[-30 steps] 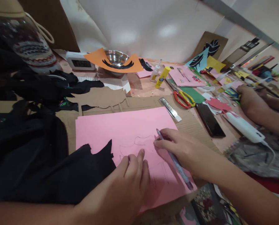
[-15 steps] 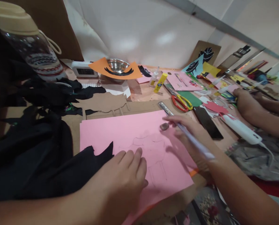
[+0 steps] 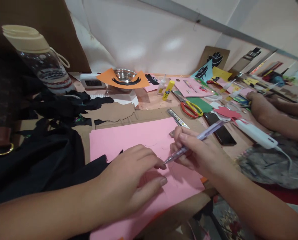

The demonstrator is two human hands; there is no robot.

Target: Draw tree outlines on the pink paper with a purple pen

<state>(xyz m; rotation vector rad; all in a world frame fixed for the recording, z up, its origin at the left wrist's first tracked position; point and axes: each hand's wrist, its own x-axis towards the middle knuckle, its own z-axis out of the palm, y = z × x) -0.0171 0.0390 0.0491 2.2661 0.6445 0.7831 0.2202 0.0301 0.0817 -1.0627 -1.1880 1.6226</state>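
Note:
Pink paper [image 3: 114,140] with faint pencil lines lies in front of me. My right hand [image 3: 196,146] is closed round a clear, purplish mechanical pencil [image 3: 214,130], its point slanting down toward the paper. My left hand [image 3: 136,176] rests over the paper with thumb and forefinger apart, the forefinger's tip right by the pencil point. It covers much of the drawing. A small grey eraser [image 3: 172,134] shows partly behind my right fingers. Black cloth [image 3: 99,166] lies on the paper's left side, reaching under my left wrist.
Beyond the paper are a metal ruler [image 3: 177,118], scissors [image 3: 191,110], a glue stick [image 3: 168,90] and a steel bowl [image 3: 125,76] with orange paper. A phone [image 3: 221,130] and a white corded device [image 3: 256,133] lie right. A bottle [image 3: 51,66] stands left; another person's arm [image 3: 274,116] reaches in.
The pencil has swung round in my right hand, its point now down near the paper's middle. My left hand has shifted right and spread its thumb. The view has tilted slightly.

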